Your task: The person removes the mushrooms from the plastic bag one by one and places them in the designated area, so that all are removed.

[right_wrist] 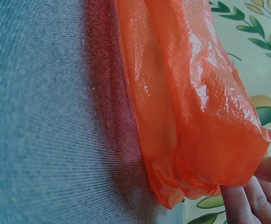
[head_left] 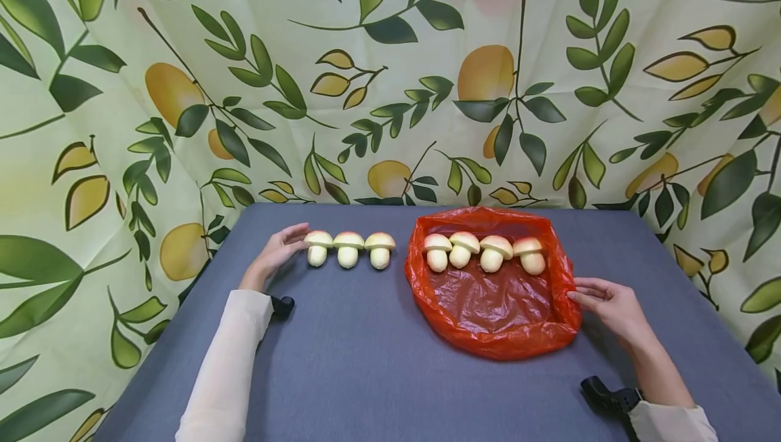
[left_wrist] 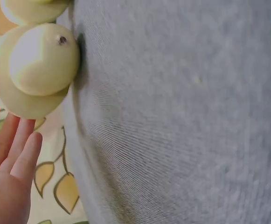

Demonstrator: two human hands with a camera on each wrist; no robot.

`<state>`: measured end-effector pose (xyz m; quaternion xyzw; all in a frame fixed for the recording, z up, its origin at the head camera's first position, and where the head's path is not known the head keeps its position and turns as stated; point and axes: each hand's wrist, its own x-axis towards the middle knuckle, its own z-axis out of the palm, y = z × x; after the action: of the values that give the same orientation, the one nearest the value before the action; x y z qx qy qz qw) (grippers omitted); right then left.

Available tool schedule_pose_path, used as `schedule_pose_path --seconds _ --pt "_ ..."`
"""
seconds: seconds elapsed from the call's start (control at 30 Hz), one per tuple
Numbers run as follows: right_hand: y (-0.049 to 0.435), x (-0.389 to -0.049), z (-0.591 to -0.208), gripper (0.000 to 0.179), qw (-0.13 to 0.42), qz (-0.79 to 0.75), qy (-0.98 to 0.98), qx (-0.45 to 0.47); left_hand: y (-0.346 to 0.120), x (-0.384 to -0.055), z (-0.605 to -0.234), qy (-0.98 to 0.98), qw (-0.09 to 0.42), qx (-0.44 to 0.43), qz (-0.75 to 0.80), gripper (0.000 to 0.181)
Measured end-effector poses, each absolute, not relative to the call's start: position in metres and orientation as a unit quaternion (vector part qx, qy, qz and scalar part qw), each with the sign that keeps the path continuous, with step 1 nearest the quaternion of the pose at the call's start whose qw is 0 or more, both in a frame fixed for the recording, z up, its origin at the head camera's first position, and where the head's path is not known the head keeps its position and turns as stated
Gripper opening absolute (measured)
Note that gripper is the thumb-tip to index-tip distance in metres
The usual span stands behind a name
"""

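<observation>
Three toy mushrooms with pale stems and pinkish-yellow caps lie in a row on the table, the leftmost mushroom (head_left: 317, 249) beside my left hand (head_left: 281, 249). Its fingers are extended, and in the left wrist view the fingertips (left_wrist: 35, 140) are right at the edge of the mushroom cap (left_wrist: 32, 70). To the right, a red plastic bag (head_left: 500, 350) lies with its mouth spread wide and its rim rolled. Several more mushrooms (head_left: 491, 252) sit along its far side. My right hand (head_left: 613, 306) pinches the bag's right rim between thumb and fingers, and the right wrist view shows the bag's corner (right_wrist: 233, 158) there.
The table (head_left: 342, 360) has a grey-blue cloth cover. Behind it and at both sides hangs a pale curtain (head_left: 427, 137) printed with leaves and fruit. A black strapped device (head_left: 610, 398) is on the right wrist, and another (head_left: 283, 308) is on the left.
</observation>
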<state>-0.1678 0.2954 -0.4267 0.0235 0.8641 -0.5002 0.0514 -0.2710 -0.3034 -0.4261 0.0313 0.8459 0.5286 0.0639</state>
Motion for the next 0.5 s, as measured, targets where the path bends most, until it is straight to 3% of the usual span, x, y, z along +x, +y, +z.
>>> schedule_pose_path --seconds 0.5 --pt "0.296 -0.169 -0.426 0.057 0.056 -0.498 0.865 0.022 -0.302 -0.254 -0.412 0.855 0.026 0.035 0.516 0.060"
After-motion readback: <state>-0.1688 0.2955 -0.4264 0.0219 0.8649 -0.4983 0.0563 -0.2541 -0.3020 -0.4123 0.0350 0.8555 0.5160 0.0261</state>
